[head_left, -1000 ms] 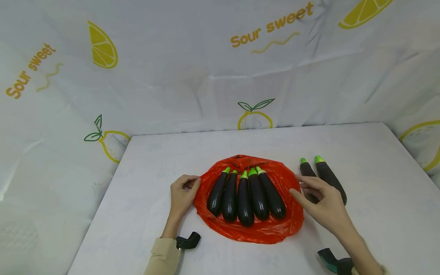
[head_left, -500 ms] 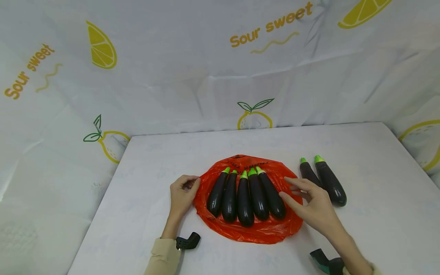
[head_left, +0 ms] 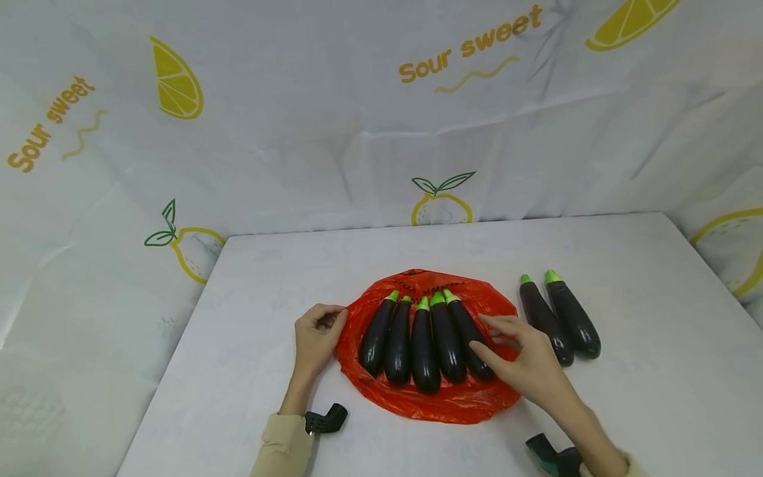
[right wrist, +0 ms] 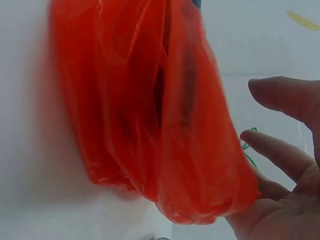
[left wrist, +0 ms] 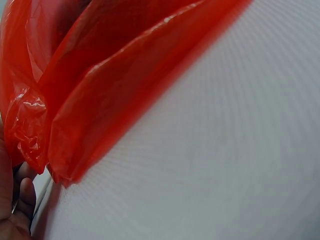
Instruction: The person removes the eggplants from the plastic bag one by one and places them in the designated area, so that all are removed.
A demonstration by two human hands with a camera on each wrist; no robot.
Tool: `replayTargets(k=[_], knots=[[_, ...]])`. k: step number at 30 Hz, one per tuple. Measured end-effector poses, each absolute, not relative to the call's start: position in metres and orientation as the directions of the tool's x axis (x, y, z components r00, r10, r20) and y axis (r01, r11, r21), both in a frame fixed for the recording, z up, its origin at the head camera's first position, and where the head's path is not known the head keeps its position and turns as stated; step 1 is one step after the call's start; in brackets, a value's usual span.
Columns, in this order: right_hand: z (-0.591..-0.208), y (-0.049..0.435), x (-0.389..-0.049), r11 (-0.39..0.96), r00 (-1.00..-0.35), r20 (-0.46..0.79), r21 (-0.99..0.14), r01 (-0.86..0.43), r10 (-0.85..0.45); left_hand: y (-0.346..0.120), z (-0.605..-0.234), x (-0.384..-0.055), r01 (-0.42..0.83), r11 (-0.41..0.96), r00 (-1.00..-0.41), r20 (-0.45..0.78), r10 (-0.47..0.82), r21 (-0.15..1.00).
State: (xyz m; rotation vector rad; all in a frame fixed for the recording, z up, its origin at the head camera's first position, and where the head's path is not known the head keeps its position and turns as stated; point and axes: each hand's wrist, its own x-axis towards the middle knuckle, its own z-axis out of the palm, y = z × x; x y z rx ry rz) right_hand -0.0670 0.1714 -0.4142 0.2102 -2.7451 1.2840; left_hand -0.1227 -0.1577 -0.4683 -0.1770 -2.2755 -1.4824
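A red plastic bag [head_left: 453,405] lies spread on the table, with several dark eggplants [head_left: 424,348] side by side on it, green stems pointing away. At the bag's left edge my left hand [head_left: 318,336] pinches the plastic between thumb and fingers; in the left wrist view, crumpled red film [left wrist: 32,135] meets the fingers. Over the right part of the bag, my right hand [head_left: 527,361] has thumb and fingers spread apart. Its fingertips are close to the rightmost eggplant [head_left: 471,331]; contact cannot be told. In the right wrist view nothing is between the thumb [right wrist: 285,95] and fingers.
Two more eggplants, one nearer the bag [head_left: 544,321] and one farther right [head_left: 573,318], lie on the white table [head_left: 268,271] beyond the right hand. A white cloth backdrop [head_left: 286,132] with lemon prints hangs behind the table.
My right hand has moved left from the bag's right edge to above the rightmost eggplant in the bag, uncovering the two outside eggplants. The left hand has stayed in place.
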Motion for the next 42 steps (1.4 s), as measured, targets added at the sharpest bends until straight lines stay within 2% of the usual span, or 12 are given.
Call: replayTargets(k=[15,32,42], knots=[[-0.424,0.166,-0.068,0.704,-0.995,0.056,-0.703,-0.101,-0.086,-0.158,-0.469,-0.122,0.327,0.42,-0.904,0.41,-0.122,0.846],[-0.425,0.166,-0.071,0.715,-0.994,-0.006,-0.695,-0.075,-0.11,-0.159,-0.468,-0.122,0.339,0.424,-0.9,0.421,-0.115,0.84],[-0.426,0.166,-0.073,0.711,-0.992,-0.036,-0.701,-0.058,-0.117,-0.167,-0.498,-0.136,0.319,0.426,-0.905,0.405,-0.128,0.847]])
